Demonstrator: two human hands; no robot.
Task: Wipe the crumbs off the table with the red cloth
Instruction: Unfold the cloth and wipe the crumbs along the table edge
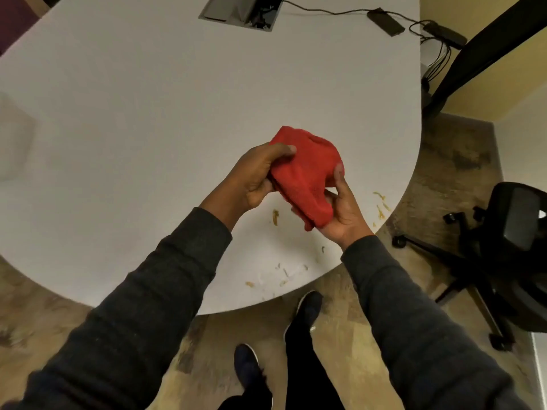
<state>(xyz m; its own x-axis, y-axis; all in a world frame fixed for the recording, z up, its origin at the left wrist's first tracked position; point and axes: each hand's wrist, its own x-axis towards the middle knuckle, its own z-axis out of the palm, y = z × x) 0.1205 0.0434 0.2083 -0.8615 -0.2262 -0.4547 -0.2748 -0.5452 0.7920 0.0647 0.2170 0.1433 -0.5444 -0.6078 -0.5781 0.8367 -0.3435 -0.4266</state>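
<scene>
A bunched red cloth (305, 173) is held above the white table (148, 128) between both hands. My left hand (257, 177) grips its left side, thumb on top. My right hand (343, 211) holds its lower right end from beneath, fingers up along the edge. Yellowish crumbs lie on the table near its front right rim: one crumb (275, 217) just below the cloth, a streak (381, 204) at the right edge, and scattered bits (284, 275) close to the front edge.
A cable hatch (241, 11) is sunk into the table's far side, with black adapters and cords (414, 25) at the far right. A black office chair (509, 247) stands on the floor to the right. My feet (305, 315) are below the table's front edge.
</scene>
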